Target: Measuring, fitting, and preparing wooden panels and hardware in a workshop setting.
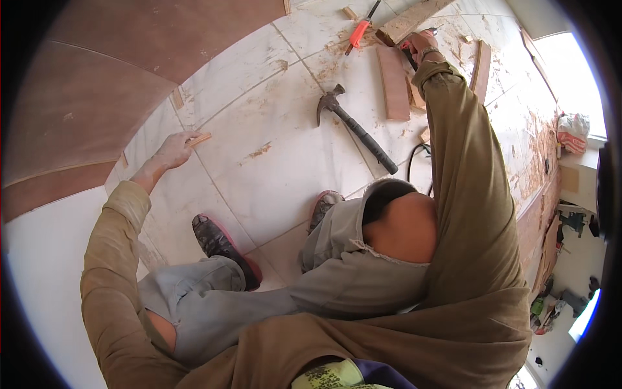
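My left hand (pixel 173 150), out to the left above the tiled floor, pinches a small thin wood strip (pixel 199 139) between thumb and fingers. Far forward on the right, my right hand (pixel 424 44) is wrapped round a red-and-black tool (pixel 408 54). Its exact kind is hidden by the fingers. Beside that hand lie a brown-faced board (pixel 392 84) and a thick wood plank (pixel 408 21). A claw hammer (pixel 358 129) with a dark handle rests on the tiles between my two hands.
Large brown panels (pixel 110 84) stand at the left. An orange-and-black slim tool (pixel 358 34) lies at the far side, and another board (pixel 480 70) at the right. Wood shavings (pixel 258 151) litter the tiles. A black cord (pixel 411 159) curls near my knee; a plastic bag (pixel 573 133) sits far right.
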The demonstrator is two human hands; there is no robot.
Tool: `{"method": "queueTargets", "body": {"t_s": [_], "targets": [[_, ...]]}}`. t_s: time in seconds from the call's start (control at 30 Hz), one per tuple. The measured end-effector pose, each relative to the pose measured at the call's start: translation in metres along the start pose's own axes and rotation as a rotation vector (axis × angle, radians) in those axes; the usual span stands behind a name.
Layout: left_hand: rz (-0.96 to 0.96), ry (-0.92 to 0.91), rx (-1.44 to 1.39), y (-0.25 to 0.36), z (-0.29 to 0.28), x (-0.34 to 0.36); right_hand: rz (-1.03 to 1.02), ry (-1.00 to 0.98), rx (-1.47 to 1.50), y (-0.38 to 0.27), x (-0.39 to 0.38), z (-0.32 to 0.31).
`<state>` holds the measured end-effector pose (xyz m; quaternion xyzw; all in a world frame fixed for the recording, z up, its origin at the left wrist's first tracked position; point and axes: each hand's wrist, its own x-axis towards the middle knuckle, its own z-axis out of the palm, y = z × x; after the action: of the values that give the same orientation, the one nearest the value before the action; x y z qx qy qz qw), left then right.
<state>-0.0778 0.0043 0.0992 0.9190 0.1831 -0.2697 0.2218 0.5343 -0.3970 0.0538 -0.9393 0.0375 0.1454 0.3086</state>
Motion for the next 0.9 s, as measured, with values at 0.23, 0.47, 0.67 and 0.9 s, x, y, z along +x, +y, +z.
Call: {"method": "queueTargets", "body": {"t_s": [0.23,0.47,0.67,0.9], "targets": [[-0.017,0.222,0.013,-0.026,0.028,0.046,-0.354,-0.243,-0.351,-0.024,-0.028,0.093],[0.005,0.17,-0.015,0.024,0.01,0.064,-0.549,-0.449,-0.232,-0.181,-0.071,0.16],[-0.105,0.003,0.203,0.011,0.018,0.072,-0.773,-0.571,-0.355,-0.237,-0.081,0.209],[0.489,0.245,0.429,0.077,0.025,0.098,-1.095,-0.335,-1.207,-0.073,0.114,0.122]]}}
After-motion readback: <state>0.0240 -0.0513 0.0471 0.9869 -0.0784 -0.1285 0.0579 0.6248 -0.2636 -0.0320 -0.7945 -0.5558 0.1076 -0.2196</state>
